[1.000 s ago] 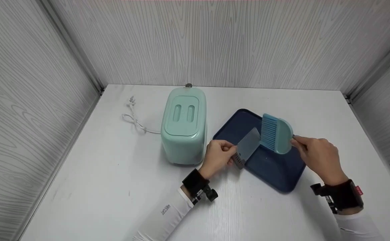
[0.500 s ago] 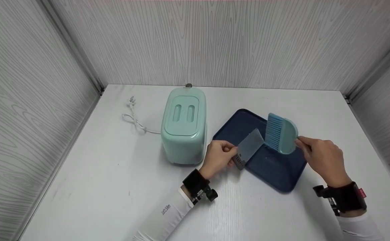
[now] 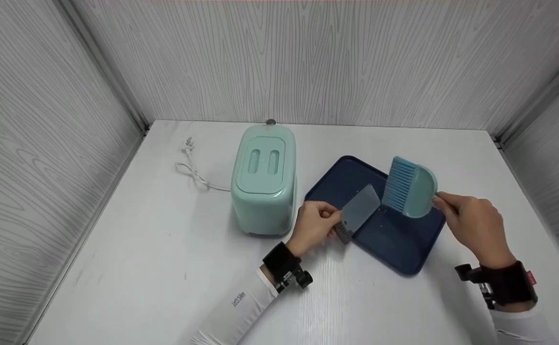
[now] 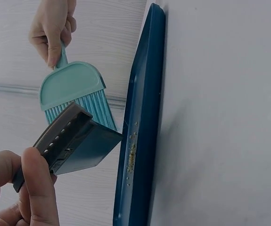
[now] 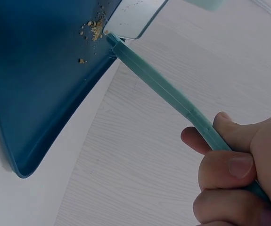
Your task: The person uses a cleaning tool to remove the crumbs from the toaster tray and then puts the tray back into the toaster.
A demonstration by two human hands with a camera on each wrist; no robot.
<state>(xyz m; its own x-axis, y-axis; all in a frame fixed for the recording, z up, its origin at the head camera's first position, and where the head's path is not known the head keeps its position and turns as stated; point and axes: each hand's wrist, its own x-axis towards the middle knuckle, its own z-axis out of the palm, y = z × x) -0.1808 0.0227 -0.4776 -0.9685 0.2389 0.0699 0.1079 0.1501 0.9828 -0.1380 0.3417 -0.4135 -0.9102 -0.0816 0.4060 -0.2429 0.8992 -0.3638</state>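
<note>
My left hand (image 3: 312,223) pinches a toaster crumb tray (image 3: 362,206) by its dark, slotted end. The thin plate tilts over the navy tray (image 3: 394,244), its far end low near the tray's surface. With curled fingers my right hand (image 3: 476,227) grips a teal hand brush (image 3: 421,191) by the handle. The brush's bristles (image 4: 97,106) face the plate's far edge; the right wrist view has the brush tip (image 5: 112,38) beside the plate. Yellowish crumbs (image 5: 96,29) lie in the navy tray, below the plate, and a few specks are on the plate.
A mint-green toaster (image 3: 265,206) with a lid on top stands left of the navy tray, close to my left hand. Its white cord and plug (image 3: 191,163) lie farther left. Wood-grain panels (image 3: 279,57) wall the white table at the back and sides.
My right hand has moved to the right with the brush, which also rose a little, drawing it off along the crumb tray's far edge. My left hand has hardly moved.
</note>
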